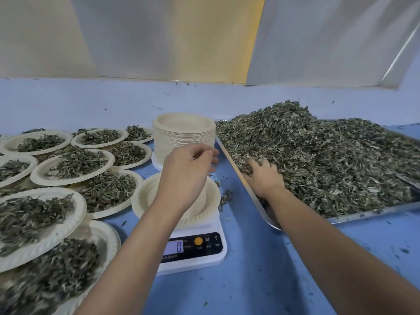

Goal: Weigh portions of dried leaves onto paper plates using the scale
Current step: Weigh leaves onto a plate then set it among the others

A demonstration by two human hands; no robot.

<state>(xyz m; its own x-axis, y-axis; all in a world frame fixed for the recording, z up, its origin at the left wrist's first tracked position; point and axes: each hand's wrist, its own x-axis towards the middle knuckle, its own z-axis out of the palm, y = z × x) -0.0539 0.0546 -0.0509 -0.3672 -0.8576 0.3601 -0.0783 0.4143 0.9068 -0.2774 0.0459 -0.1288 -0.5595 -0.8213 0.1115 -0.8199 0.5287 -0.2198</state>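
A white digital scale [205,258] sits in the middle of the blue table, and its display reads 0. An empty paper plate [144,201] lies on it. My left hand [188,171] hovers over that plate with loosely curled fingers that hold nothing, in front of a tall stack of empty plates [184,129]. On the right, a metal tray [256,201] carries a large heap of dried leaves [329,155]. My right hand [264,177] lies palm down at the heap's near left edge, its curled fingers dug into the leaves.
Several paper plates filled with leaves [75,165] crowd the left side of the table, overlapping one another. Loose leaf bits are scattered on the blue surface [261,269] near the scale and tray. A pale wall with white panels runs along the back.
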